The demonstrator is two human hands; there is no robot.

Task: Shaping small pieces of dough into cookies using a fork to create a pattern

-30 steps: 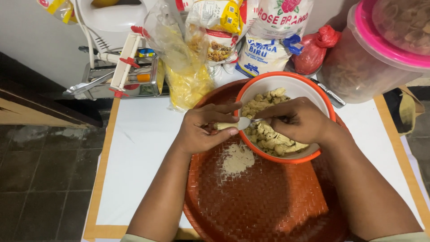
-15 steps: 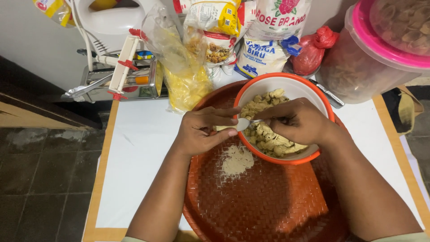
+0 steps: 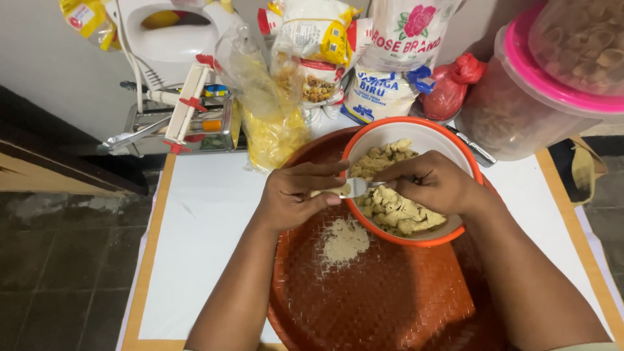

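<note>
An orange-rimmed white bowl (image 3: 455,140) filled with pale yellow dough pieces (image 3: 398,209) sits on a large round woven orange tray (image 3: 390,299). My right hand (image 3: 432,182) reaches over the bowl and grips a small metal utensil (image 3: 357,187), its tip pointing left. My left hand (image 3: 296,195) meets it at the bowl's left rim, fingers pinching a bit of dough (image 3: 328,191) against the utensil's tip. Just below my hands, a small heap of pale crumbs or flour (image 3: 344,239) lies on the tray.
Behind the bowl stand several bags: a clear bag of yellow snacks (image 3: 273,133), white flour and sugar bags (image 3: 383,91), a red bag (image 3: 448,88). A pink-lidded clear tub (image 3: 520,104) is at right, a metal pasta machine (image 3: 195,120) and white mixer (image 3: 169,39) at left. White paper (image 3: 208,221) covers the table.
Both hands stay at the bowl's left rim; the fingers shift slightly on the dough at the utensil's tip. The bowl and tray have not moved.
</note>
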